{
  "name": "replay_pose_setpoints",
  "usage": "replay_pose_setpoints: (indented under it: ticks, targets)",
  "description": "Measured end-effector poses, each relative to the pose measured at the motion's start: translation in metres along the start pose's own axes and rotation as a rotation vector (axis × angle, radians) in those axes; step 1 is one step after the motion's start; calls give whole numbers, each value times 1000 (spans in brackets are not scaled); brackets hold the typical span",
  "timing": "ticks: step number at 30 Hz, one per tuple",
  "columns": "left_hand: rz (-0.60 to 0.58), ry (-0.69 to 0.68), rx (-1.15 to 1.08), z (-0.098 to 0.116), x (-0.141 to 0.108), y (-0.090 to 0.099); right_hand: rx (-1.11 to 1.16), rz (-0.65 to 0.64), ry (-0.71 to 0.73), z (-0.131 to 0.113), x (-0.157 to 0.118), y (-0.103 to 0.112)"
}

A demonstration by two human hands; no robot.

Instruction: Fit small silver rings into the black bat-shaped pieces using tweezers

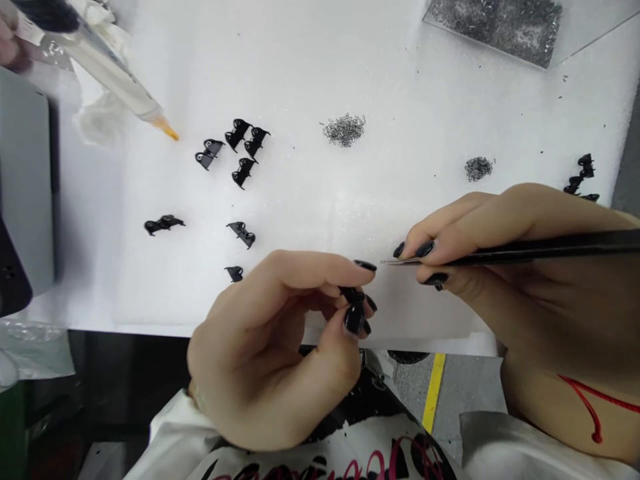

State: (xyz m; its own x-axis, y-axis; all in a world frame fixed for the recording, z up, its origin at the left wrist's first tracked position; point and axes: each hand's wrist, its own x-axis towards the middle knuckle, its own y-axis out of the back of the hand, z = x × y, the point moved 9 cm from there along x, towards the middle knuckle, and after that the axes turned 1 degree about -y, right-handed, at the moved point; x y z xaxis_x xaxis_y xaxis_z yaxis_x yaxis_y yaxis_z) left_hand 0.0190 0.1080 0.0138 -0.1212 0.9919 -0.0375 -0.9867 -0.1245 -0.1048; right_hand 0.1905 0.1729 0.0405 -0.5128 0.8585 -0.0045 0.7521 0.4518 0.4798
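Between the thumb and fingers of my left hand is a small black part, mostly covered by the fingertips. My right hand grips black tweezers whose silver tips point left, just right of the left fingertips. A tiny piece seems to sit at the tips, too small to make out well. Beyond the hands lie a pile of tiny metal pieces and a smaller pile. Several black clips rest on the white surface to the left, among them a single one.
A syringe with an orange tip slants in at the upper left, near crumpled white tissue. At the upper right is a clear tray of tiny pieces. More black clips lie at the right edge. A grey device stands far left.
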Motion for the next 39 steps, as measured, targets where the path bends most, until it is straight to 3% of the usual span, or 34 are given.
replay_pose_setpoints:
  ticks: [8,13,18,25,39]
  targets:
    - [-76,-56,53,0,-6,1,82,-22,8,0,7,1]
    - [-114,-58,49,-3,-2,0,15,-40,45,-8,4,-1]
    - [-139,-180,53,6,2,-1,-11,-31,159,-11,4,-1]
    - [-152,-132,92,3,3,-4,9,-26,204,-13,3,0]
    - [-135,-110,93,1,2,-1,-1,-54,159,-18,5,1]
